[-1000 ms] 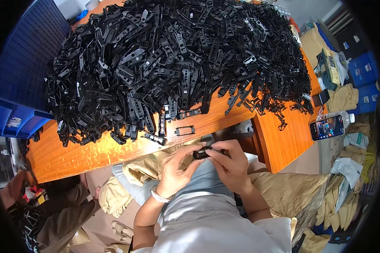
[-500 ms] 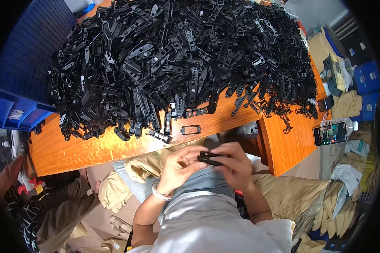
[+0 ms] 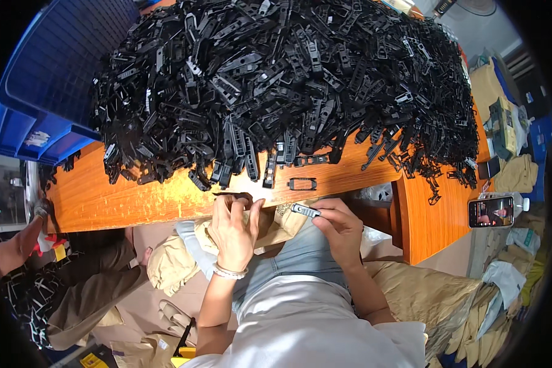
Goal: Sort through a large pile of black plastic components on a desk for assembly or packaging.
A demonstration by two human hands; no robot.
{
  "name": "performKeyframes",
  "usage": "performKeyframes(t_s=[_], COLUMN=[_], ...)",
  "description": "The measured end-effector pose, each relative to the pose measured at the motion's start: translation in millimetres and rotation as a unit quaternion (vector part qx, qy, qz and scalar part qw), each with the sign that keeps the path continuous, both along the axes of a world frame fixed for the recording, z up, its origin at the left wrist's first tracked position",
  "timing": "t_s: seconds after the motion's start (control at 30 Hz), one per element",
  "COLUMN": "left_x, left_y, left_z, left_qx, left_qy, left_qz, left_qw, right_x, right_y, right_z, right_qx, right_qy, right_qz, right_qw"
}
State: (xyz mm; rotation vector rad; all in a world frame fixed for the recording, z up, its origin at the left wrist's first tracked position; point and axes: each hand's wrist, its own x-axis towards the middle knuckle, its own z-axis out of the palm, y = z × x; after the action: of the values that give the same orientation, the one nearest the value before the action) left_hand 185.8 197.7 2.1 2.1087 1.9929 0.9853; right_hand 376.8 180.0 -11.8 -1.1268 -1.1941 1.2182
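The person wears a loose white T-shirt, its plain cloth creased in soft folds across the front, with short sleeves that leave both forearms bare. Below its hem show pale, washed-blue jeans with stitched seams visible near the lap. A whitish bracelet circles the left wrist, looking like slim bands set close together. The right wrist is unadorned, and both the left hand and the right hand are gloveless.

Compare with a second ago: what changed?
Left hand moved away from the right hand, forward and left to the table edge, at a dark piece; grip unclear. The right hand alone now holds a part. Loose frame and pile unmoved.
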Motion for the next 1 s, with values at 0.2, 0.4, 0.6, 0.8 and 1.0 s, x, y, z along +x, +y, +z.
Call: performKeyframes(t_s=[0.2, 0.4, 0.6, 0.8, 1.0], left_x=[-12.8, -25.6, -7.9, -1.5, 1.8], left_y=[-8.6, -19.6, -47.5, -47.4, -45.7], left_z=[-10.8, -11.5, 26.0, 22.2, 19.3], left_qx=[0.017, 0.1, -0.038, -0.087, -0.099], left_qy=[-0.04, 0.01, -0.582, -0.646, -0.648], left_qz=[0.08, 0.111, 0.038, 0.029, 0.02], left_qw=[0.996, 0.989, 0.811, 0.758, 0.755], right_x=[-14.4, -21.4, -37.1, -45.1, -41.8], right_y=[2.2, 2.7, 8.8, 8.7, 5.4], right_z=[-1.2, 0.7, 24.1, 33.0, 32.5], right_qx=[-0.014, -0.072, -0.199, -0.213, -0.233], right_qy=[0.03, 0.035, 0.136, 0.111, 0.149], right_qz=[0.019, 0.009, 0.026, 0.016, -0.007], right_qw=[0.999, 0.997, 0.97, 0.971, 0.961])
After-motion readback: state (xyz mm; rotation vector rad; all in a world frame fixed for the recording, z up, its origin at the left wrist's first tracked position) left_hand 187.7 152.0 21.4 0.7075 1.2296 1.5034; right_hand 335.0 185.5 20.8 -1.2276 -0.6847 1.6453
